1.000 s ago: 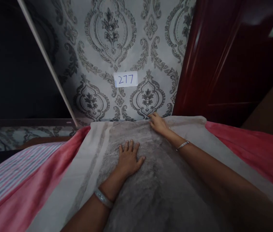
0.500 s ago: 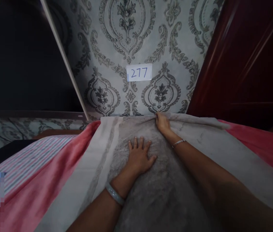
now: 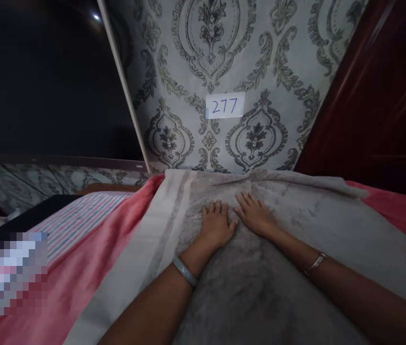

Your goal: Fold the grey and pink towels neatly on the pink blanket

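Below the number card (image 3: 225,105), the grey blanket (image 3: 253,292) lies under both hands, its long axis seemingly running toward the card. Left hand (image 3: 216,225) and right hand (image 3: 256,216) rest flat, fingers apart, gripping nothing; the right is nearer the creased edge beneath the card.

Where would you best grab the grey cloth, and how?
Probably by the raised ridge along the right part of its far edge, pinched from the near side with the right hand. There the grey cloth bunches up, offering something to pinch, and the wall rises just beyond; the rest lies flatter.
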A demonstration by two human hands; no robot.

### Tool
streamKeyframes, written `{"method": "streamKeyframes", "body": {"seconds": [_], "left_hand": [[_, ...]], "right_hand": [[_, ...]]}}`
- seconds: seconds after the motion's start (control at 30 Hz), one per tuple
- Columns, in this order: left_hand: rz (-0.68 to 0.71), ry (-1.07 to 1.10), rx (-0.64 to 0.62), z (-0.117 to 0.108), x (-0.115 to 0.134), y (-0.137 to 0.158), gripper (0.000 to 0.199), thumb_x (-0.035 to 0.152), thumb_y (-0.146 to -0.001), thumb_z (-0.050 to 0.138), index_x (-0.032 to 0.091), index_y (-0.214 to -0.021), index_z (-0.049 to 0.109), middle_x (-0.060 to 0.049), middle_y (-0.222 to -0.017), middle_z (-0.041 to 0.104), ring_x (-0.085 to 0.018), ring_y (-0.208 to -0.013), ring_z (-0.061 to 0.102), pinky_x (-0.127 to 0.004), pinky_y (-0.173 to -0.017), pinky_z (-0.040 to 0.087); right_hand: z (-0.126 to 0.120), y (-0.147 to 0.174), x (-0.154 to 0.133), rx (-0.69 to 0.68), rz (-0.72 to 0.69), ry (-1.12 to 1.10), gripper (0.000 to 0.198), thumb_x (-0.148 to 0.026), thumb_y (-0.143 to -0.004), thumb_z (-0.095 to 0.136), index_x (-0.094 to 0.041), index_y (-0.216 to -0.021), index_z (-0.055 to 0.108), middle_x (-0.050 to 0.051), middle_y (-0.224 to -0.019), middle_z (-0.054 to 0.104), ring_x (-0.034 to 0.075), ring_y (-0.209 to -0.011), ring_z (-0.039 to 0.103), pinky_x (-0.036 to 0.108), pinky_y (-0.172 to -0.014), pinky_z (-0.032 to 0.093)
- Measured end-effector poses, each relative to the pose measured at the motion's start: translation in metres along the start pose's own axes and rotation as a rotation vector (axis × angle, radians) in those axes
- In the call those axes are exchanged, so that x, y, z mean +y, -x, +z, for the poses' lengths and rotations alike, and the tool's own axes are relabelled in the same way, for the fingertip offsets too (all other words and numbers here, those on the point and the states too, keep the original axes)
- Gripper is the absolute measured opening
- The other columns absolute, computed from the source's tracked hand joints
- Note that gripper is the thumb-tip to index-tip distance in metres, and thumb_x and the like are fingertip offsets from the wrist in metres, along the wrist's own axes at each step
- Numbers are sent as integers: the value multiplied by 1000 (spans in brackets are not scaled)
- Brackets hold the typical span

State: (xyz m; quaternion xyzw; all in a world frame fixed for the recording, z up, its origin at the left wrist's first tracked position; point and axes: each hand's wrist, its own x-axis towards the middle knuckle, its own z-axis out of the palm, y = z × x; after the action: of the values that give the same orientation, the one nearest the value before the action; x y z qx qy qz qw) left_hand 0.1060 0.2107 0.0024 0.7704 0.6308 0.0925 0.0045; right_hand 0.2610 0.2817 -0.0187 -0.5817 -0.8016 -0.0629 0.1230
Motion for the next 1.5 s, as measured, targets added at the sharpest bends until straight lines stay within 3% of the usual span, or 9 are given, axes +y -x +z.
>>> {"method": "streamKeyframes", "body": {"seconds": [0.23, 0.43, 0.6, 0.77, 0.93, 1.1, 1.27, 1.37, 1.5], "left_hand": [[24, -26, 108, -12, -18, -12, 42, 32, -99, 39, 19, -136, 55, -13, -140, 55, -27, -125, 53, -44, -104, 44], [-61, -253, 312, -54, -80, -71, 54, 12, -93, 37, 18, -147, 44, -16, -152, 43, -32, -137, 40, -50, -111, 34], [-75, -327, 227, -67, -119, -112, 36, 18, -94, 48, 14, -128, 60, -17, -129, 62, -33, -125, 49, -51, -110, 29], [-160, -382, 344, -49, -129, -125, 40, 14, -102, 25, 9, -115, 62, -17, -118, 64, -28, -114, 52, -47, -102, 33], [-175, -384, 313, -29, -136, -128, 40, 17, -101, 26, 12, -117, 62, -18, -118, 64, -31, -115, 52, -49, -103, 33], [-114, -380, 342, -37, -115, -111, 41, 15, -96, 31, 8, -126, 59, -22, -128, 59, -34, -125, 49, -54, -113, 24], [199, -205, 61, -21, -80, -70, 58, 45, -99, 37, 25, -153, 38, -9, -162, 35, -28, -150, 26, -49, -123, 16], [154, -122, -133, -5, -76, -58, 61, 51, -101, 27, 29, -158, 27, -5, -167, 23, -27, -154, 18, -56, -122, 14], [134, -119, -167, -2, -79, -61, 63, 51, -101, 25, 26, -159, 23, -7, -168, 18, -27, -155, 14, -55, -123, 13]], "right_hand": [[10, 11, -4, -21, 0, -25, 59, -43, -101, 29, -20, -154, 40, 12, -161, 33, 31, -148, 30, 55, -116, 28], [7, 9, -3, -39, 1, -65, 60, -44, -100, 31, -20, -155, 39, 12, -162, 31, 32, -148, 30, 54, -117, 26], [6, 7, 0, -50, -16, -112, 58, -47, -101, 31, -29, -156, 36, 8, -164, 29, 32, -150, 25, 57, -117, 24], [6, 5, 3, -80, -38, -125, 57, -48, -102, 29, -33, -157, 34, 4, -165, 27, 32, -152, 20, 59, -119, 21], [9, 5, 4, -68, -42, -128, 57, -49, -102, 28, -34, -157, 34, 4, -164, 28, 31, -152, 20, 59, -119, 21], [7, 6, 2, -68, -32, -128, 57, -46, -102, 29, -32, -157, 35, 4, -164, 27, 31, -152, 20, 59, -119, 20], [5, 6, 0, -42, -38, -138, 57, -45, -102, 30, -31, -156, 37, 6, -163, 30, 32, -151, 23, 59, -118, 21], [4, 7, 0, -44, -44, -127, 56, -45, -102, 31, -31, -156, 36, 6, -163, 30, 32, -151, 23, 57, -119, 21], [2, 8, 0, -69, -39, -118, 56, -44, -102, 31, -30, -157, 35, 6, -163, 30, 32, -151, 23, 57, -118, 22]]}}
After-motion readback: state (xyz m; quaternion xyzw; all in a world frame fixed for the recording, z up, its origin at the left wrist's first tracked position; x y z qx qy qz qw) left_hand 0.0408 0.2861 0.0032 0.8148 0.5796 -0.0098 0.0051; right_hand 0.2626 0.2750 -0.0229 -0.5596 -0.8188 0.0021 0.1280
